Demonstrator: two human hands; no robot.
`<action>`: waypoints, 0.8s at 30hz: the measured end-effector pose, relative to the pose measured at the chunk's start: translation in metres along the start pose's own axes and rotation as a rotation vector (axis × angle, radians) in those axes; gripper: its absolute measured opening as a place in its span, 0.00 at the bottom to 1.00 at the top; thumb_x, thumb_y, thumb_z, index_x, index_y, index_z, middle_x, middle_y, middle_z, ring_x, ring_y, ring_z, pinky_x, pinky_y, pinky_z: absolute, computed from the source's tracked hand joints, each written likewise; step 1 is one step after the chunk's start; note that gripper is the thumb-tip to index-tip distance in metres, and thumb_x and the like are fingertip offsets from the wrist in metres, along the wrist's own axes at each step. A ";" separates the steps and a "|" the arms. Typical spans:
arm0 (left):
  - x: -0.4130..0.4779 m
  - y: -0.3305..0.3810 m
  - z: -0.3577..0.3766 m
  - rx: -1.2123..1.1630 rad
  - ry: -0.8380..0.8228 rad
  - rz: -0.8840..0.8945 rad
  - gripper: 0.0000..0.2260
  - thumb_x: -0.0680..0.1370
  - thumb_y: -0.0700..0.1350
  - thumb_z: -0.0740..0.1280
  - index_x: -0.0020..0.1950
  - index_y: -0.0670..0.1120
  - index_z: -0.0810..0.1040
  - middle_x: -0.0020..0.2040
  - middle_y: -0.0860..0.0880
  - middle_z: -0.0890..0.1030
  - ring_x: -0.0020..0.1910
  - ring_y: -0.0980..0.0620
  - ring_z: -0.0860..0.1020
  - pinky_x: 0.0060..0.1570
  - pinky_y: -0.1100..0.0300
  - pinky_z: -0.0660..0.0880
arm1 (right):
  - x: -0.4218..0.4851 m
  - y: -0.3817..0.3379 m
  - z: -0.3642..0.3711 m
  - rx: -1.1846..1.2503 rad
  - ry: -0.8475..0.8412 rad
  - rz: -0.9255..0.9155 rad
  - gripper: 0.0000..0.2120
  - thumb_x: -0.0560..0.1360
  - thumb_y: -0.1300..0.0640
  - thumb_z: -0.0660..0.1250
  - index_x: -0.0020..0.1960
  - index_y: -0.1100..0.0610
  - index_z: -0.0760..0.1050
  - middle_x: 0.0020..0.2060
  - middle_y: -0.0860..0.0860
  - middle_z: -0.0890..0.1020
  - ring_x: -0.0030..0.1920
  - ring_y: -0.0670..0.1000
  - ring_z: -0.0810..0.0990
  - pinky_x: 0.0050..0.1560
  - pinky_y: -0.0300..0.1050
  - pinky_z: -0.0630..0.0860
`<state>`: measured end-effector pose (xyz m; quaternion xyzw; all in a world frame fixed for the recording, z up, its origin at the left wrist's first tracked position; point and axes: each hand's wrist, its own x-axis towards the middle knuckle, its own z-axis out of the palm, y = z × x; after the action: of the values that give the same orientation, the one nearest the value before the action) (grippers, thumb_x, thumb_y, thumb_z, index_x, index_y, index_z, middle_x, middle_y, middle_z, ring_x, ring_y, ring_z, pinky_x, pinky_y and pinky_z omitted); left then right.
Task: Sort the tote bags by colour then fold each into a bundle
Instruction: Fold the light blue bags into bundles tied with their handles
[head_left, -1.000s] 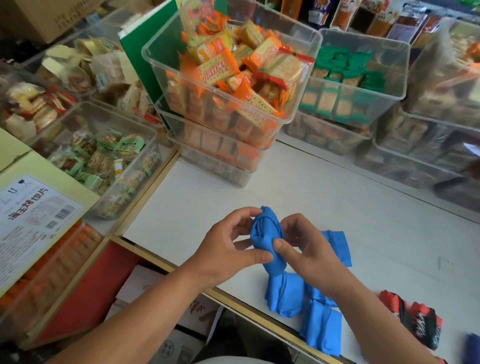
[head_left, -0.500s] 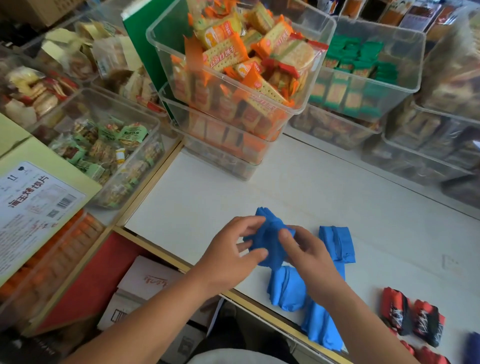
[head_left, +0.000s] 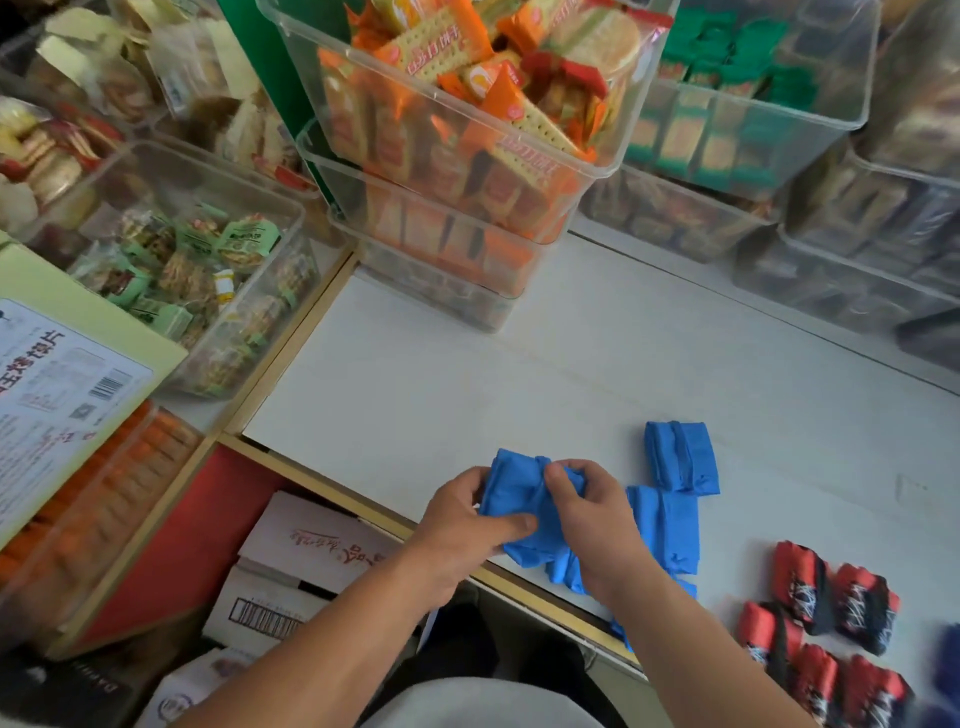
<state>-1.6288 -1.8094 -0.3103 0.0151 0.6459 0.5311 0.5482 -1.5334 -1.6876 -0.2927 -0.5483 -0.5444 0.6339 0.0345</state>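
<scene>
Your left hand (head_left: 467, 525) and right hand (head_left: 587, 525) both have fingers curled round the blue tote bag (head_left: 514, 493), which is held right at the bench (head_left: 467, 374) near edge.

Risk: if either grip eases, the fold likely springs open or slides off onto the boxes (head_left: 311, 540) below.

Room: bare bench ahead toward the snack bins (head_left: 467, 171). The blue bundles (head_left: 680, 457) and red bundles (head_left: 831, 592) crowd your right.

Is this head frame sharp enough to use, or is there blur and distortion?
Head view: the blue fabric tote bag in the left hand and right hand is fairly sharp; the red-and-black folded bundles at lower right smear; the clear plastic biscuit bin looks soft.
</scene>
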 end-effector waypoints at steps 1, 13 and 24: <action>0.004 -0.003 0.001 0.025 0.026 0.019 0.18 0.73 0.39 0.79 0.60 0.50 0.81 0.54 0.52 0.86 0.52 0.51 0.86 0.53 0.49 0.84 | 0.001 0.002 -0.003 -0.013 0.013 -0.019 0.08 0.80 0.48 0.70 0.53 0.51 0.79 0.49 0.53 0.85 0.49 0.50 0.85 0.48 0.51 0.84; 0.044 -0.073 -0.016 0.838 0.257 0.016 0.19 0.74 0.61 0.74 0.57 0.53 0.73 0.49 0.56 0.80 0.47 0.53 0.81 0.47 0.53 0.79 | 0.001 0.143 -0.088 -1.163 0.161 -0.549 0.32 0.79 0.36 0.58 0.81 0.43 0.59 0.83 0.52 0.53 0.83 0.61 0.47 0.78 0.67 0.49; 0.045 -0.061 -0.003 1.094 0.268 0.164 0.30 0.81 0.60 0.65 0.79 0.49 0.63 0.67 0.47 0.71 0.63 0.47 0.74 0.58 0.54 0.74 | 0.007 0.152 -0.079 -1.227 0.085 -0.629 0.32 0.79 0.32 0.58 0.76 0.49 0.71 0.77 0.52 0.70 0.80 0.61 0.60 0.77 0.71 0.53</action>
<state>-1.6151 -1.8107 -0.3849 0.2791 0.8876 0.1574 0.3308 -1.3943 -1.6932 -0.3921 -0.3092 -0.9360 0.1489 -0.0784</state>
